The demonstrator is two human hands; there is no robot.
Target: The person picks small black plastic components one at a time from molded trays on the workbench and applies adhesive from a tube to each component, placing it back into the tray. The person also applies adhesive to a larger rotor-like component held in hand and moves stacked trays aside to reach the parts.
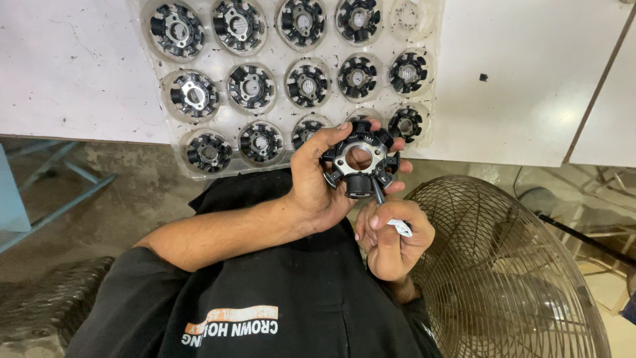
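Note:
My left hand (310, 189) is shut on a round black stator core (346, 164) with a metal ring in its middle and several winding poles around it. I hold it just in front of the table edge, above my chest. Just below it, my right hand (395, 246) pinches a small white piece (400, 228) at the end of a short black lead (377, 194) that runs up to the stator's underside. Behind the hands lies a clear plastic tray (167, 136) with several similar stator cores seated in round pockets.
The tray rests on a white table (79, 73). Its top right pocket (409, 16) holds no core. A wire-guarded fan (510, 265) stands at the lower right, close to my right hand. A blue metal frame (63, 176) and concrete floor lie at the left.

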